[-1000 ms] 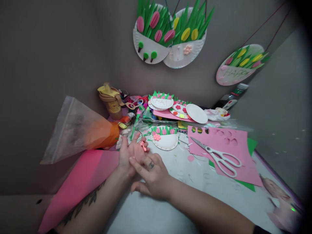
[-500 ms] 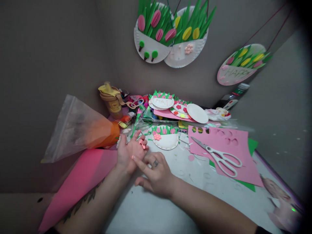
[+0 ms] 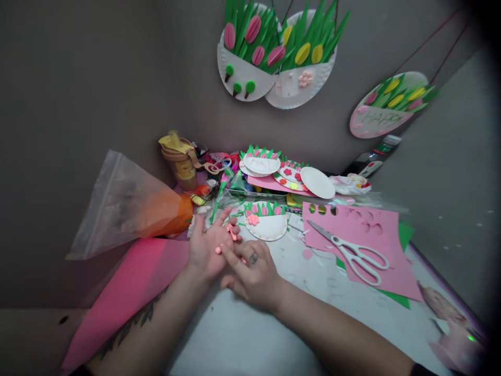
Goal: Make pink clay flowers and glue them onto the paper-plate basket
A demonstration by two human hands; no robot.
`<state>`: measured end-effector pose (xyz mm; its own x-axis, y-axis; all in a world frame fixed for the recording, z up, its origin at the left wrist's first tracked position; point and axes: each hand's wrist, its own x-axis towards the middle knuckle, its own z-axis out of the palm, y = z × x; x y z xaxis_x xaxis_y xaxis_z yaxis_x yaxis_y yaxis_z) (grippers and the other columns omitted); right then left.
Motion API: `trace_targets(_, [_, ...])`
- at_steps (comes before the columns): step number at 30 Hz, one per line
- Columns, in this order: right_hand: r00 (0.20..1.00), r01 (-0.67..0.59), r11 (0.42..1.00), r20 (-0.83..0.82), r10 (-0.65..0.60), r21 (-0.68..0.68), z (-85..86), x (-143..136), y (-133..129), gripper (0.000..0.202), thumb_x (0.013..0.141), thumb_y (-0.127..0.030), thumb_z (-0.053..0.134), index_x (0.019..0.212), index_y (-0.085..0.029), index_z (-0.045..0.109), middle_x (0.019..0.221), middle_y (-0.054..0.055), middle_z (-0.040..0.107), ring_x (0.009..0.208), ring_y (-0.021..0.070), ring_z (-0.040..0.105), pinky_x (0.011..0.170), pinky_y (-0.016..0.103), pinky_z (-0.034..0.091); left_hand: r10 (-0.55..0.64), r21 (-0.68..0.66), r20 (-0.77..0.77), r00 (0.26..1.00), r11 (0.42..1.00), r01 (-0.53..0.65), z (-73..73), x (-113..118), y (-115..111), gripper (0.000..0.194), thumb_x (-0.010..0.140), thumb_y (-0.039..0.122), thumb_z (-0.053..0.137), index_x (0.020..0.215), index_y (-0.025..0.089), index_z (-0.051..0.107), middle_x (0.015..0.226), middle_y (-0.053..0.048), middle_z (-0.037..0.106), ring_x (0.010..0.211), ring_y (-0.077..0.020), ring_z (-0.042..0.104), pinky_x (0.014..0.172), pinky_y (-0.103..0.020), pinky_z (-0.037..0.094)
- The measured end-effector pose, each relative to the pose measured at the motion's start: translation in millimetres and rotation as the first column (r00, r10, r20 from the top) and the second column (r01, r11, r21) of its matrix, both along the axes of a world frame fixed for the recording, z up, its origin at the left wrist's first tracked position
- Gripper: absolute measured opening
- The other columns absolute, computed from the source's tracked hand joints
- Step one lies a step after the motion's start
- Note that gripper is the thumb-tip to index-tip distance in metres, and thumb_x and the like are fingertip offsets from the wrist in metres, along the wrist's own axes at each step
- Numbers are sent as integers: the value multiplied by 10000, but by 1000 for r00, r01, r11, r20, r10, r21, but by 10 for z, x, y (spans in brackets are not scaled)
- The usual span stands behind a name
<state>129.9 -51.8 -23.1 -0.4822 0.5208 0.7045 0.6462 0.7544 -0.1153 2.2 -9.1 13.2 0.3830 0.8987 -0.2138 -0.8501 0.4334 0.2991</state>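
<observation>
My left hand (image 3: 211, 248) is held palm up above the table, its thumb and fingers spread. On its palm rests a small ball of pink clay (image 3: 218, 250), and a longer piece of pink clay (image 3: 232, 233) lies across its slightly bent outer fingers. My right hand (image 3: 252, 271) reaches over that palm, index fingertip beside the ball and seemingly touching it. Its thumb stands apart and the other fingers are partly bent; a bit of pink shows under them, mostly hidden. Just beyond is a small paper-plate pocket (image 3: 268, 228) with green paper grass, pink tulips and a pink clay flower (image 3: 253, 219).
White-handled scissors (image 3: 358, 256) lie on a pink sheet (image 3: 391, 235) at right. An orange-bottomed plastic bag (image 3: 129, 209) and a brown cup (image 3: 183, 169) stand at left. Decorated paper plates (image 3: 261, 164) are piled behind; larger plate pockets (image 3: 246, 78) hang on the wall.
The pink ball shows more fully on my left palm, with my right index fingertip now at its side. My right hand has shifted slightly right; a bit of pink shows under its fingers.
</observation>
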Motion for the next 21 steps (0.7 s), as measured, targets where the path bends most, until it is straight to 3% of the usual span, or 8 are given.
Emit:
trace_targets(2, [999, -42, 999, 15, 42, 4, -6, -7, -8, 600, 913, -566, 421, 1288, -115, 546, 957, 121, 604, 896, 254, 469, 793, 403, 387, 37, 8, 8, 999, 999, -37, -3, -1, 6, 621, 876, 639, 276, 1130, 155, 570, 864, -75, 539, 695, -166, 523, 636, -328, 499])
trace_targets(6, [1000, -9, 999, -12, 9, -47, -24, -26, -12, 625, 902, -574, 435, 1342, -133, 488, 1031, 134, 602, 958, 271, 460, 825, 415, 393, -18, -29, -22, 1000, 999, 17, -3, 5, 8, 634, 870, 648, 281, 1128, 146, 572, 864, -80, 542, 695, -171, 525, 623, -325, 498])
trace_targets(11, [998, -60, 998, 2, 60, -13, -23, -51, -26, 635, 909, -573, 418, 1314, -91, 501, 936, 120, 607, 881, 251, 466, 779, 398, 391, 114, 2, -35, 993, 993, -114, -12, -5, 35, 614, 890, 620, 243, 1063, 135, 577, 814, -61, 519, 635, -145, 496, 588, -294, 485])
trace_targets(14, [1000, -28, 999, -13, 27, -35, -32, -58, -20, 633, 904, -590, 411, 1320, -121, 502, 999, 133, 600, 953, 272, 459, 819, 414, 386, 41, -48, -66, 997, 998, -44, -41, -4, 42, 610, 895, 612, 241, 1070, 132, 574, 824, -68, 528, 639, -152, 504, 577, -294, 483])
trace_targets(21, [999, -54, 995, -2, 54, -85, -14, -5, -16, 513, 913, -469, 477, 1293, -129, 537, 940, 114, 593, 897, 250, 495, 770, 393, 396, 97, -123, -21, 995, 987, -99, -66, -15, 84, 582, 897, 598, 246, 951, 128, 584, 766, -53, 490, 597, -141, 459, 537, -287, 462])
